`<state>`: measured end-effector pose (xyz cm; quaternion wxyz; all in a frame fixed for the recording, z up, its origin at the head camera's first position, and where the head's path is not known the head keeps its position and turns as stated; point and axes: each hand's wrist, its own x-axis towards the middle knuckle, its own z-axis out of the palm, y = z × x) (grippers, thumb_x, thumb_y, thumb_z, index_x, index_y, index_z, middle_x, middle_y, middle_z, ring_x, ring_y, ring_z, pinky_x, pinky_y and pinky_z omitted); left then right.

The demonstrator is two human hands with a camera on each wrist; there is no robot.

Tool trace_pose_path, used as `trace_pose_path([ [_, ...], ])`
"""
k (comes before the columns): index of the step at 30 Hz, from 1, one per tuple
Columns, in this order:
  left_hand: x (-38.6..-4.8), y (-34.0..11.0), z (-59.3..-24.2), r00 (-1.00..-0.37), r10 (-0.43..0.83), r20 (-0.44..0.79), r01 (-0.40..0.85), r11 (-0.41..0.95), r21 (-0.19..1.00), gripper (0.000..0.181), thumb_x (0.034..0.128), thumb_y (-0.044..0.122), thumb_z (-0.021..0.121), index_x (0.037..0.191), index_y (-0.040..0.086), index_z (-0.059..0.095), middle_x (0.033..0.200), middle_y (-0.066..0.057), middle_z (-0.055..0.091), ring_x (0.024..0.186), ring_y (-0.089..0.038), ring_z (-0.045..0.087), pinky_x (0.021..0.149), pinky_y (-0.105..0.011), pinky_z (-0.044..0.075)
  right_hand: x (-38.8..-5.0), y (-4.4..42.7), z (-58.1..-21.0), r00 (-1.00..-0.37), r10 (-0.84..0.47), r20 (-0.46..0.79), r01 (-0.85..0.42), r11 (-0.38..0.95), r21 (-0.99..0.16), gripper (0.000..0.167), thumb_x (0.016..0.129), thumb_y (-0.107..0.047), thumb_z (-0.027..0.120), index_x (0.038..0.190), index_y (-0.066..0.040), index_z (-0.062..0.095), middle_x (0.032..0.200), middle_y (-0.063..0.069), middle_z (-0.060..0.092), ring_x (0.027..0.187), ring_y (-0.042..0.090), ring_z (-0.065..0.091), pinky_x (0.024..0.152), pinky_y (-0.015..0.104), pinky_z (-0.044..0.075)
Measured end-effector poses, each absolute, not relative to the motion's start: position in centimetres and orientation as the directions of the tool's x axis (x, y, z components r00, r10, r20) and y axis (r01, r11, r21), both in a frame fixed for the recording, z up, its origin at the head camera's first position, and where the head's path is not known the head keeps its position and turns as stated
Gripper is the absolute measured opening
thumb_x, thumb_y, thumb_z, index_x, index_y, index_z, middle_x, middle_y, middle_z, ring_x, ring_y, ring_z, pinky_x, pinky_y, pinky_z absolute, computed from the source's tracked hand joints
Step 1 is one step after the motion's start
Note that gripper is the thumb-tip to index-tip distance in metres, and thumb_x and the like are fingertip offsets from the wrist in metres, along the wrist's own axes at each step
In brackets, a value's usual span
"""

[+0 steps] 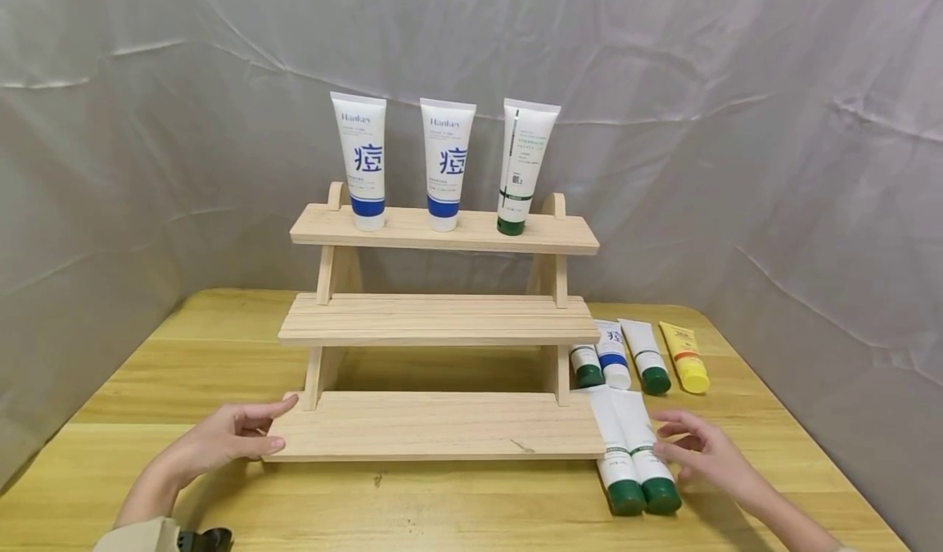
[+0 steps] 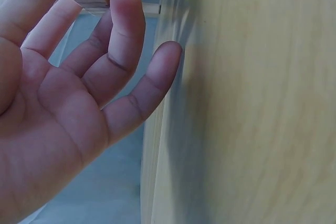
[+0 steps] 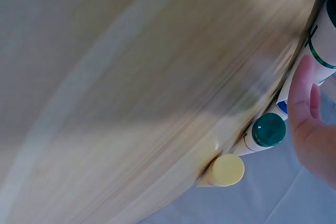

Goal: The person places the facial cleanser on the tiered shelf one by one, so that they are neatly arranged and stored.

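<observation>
Both hands are well apart, one at each side of a wooden stand point(image 1: 442, 320). Our left hand point(image 1: 221, 439) grips the left end of the bottom shelf point(image 1: 435, 427), thumb at the front corner and forefinger over the top, with the little finger off the wood. Our right hand point(image 1: 703, 454) is at the side of a green-capped tube point(image 1: 639, 431), its fingers loosely bent and not wrapped around it; whether they press or merely brush it, we cannot tell. That tube lies flat on the table point(image 1: 309, 507) at the shelf's right end, cap toward us, beside a matching tube point(image 1: 613, 431).

We judge each tube light and soft-walled, its smooth skin a little slippery, with a stiff cap. We would take it by the firmer part near the cap, since squeezing the flat end may make it fold. The stand looks stiff but top-loaded: two blue-banded tubes and another green-capped one point(image 1: 525, 159) stand upright on their caps along the top shelf point(image 1: 471, 228), and a knock could probably topple them. Gripping the shelf ends seems steadiest. Behind the pair lie more tubes, a yellow tube point(image 1: 687, 359) outermost.
</observation>
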<state>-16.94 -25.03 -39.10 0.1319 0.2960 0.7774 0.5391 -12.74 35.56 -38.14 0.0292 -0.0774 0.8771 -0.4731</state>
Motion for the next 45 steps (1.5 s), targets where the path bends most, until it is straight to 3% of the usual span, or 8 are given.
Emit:
trace_pose_path([
  [11,-16.9,-25.0,-39.1,-0.796,0.594,0.120,0.328,0.256,0.909,0.052,0.0871,0.003,0.055,0.126,-0.019,0.028,0.114,0.028,0.049,0.077,-0.005,0.052,0.064,-0.024,0.045,-13.3,35.4,-38.1,-0.978,-0.200,-0.055,-0.065,0.549,-0.834,0.054,0.085,-0.014,0.060,0.126,0.012,0.036,0.104,0.024,0.050,0.074,0.020,0.057,0.049,0.037,0.048],
  [19,-16.9,-25.1,-39.2,-0.802,0.586,0.116,0.326,0.266,0.907,0.052,0.0870,0.004,0.056,0.126,-0.018,0.029,0.119,0.032,0.041,0.079,-0.005,0.051,0.065,-0.024,0.044,-13.8,35.6,-38.3,-0.966,-0.244,-0.084,-0.071,0.565,-0.822,0.051,0.087,-0.015,0.058,0.127,0.009,0.038,0.108,0.027,0.049,0.082,0.023,0.054,0.048,0.038,0.048],
  [25,-16.9,-25.0,-39.2,-0.800,0.588,0.116,0.325,0.262,0.909,0.051,0.0870,0.004,0.056,0.126,-0.018,0.030,0.117,0.031,0.045,0.078,-0.005,0.051,0.064,-0.024,0.045,-13.9,35.1,-37.9,-0.967,-0.224,-0.124,-0.048,0.634,-0.772,0.057,0.083,-0.019,0.064,0.127,0.006,0.040,0.110,0.028,0.049,0.093,0.034,0.050,0.058,0.035,0.047],
  [36,-16.9,-25.0,-39.1,-0.802,0.589,0.098,0.309,0.269,0.912,0.052,0.0874,0.005,0.056,0.126,-0.017,0.030,0.111,0.026,0.052,0.075,-0.004,0.050,0.060,-0.025,0.044,-14.2,34.7,-38.1,-0.967,-0.129,-0.220,0.091,0.629,-0.772,0.067,0.079,-0.026,0.068,0.131,0.003,0.037,0.109,0.033,0.046,0.062,0.024,0.055,0.048,0.039,0.047],
  [45,-16.9,-25.0,-39.0,-0.799,0.590,0.114,0.323,0.262,0.909,0.051,0.0870,0.004,0.056,0.126,-0.017,0.030,0.114,0.028,0.049,0.076,-0.005,0.051,0.060,-0.024,0.044,-14.0,34.3,-37.8,-0.962,-0.095,-0.255,0.148,0.603,-0.784,0.069,0.079,-0.025,0.069,0.132,0.004,0.034,0.109,0.031,0.045,0.059,0.023,0.053,0.049,0.039,0.048],
])
